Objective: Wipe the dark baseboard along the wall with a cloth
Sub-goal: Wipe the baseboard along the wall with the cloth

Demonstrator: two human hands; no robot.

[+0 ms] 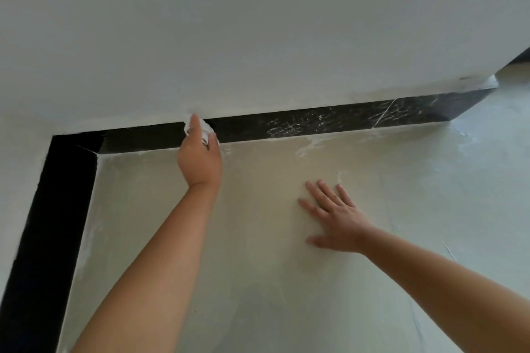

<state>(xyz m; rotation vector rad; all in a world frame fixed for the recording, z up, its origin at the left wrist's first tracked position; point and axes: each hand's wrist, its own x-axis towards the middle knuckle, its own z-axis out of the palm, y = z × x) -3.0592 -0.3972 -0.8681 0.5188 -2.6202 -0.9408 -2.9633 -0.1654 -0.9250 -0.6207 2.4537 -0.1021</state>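
Head view: the dark baseboard [315, 120] runs along the foot of the pale wall [258, 23], from an inner corner at the left to an outer corner at the right, where the wall turns away. A second dark strip [48, 223] leaves the inner corner and runs down the floor's left edge toward the camera. White scuffs and smears mark the right half of the baseboard, and a thin pale line crosses it near the outer corner; the stretch left of the cloth looks plain black. The white cloth [205, 130] is bunched against the baseboard's face, a little right of the inner corner, reaching up to the strip's top edge. The left hand [199, 156] holds it there, fingers curled around the wad, one finger stretched along its top to the wall line. The right hand [334, 219] lies flat on the floor [258, 281], fingers straight and spread, well apart from the baseboard. The floor is pale and smooth, with whitish residue along its far edge beneath the strip.
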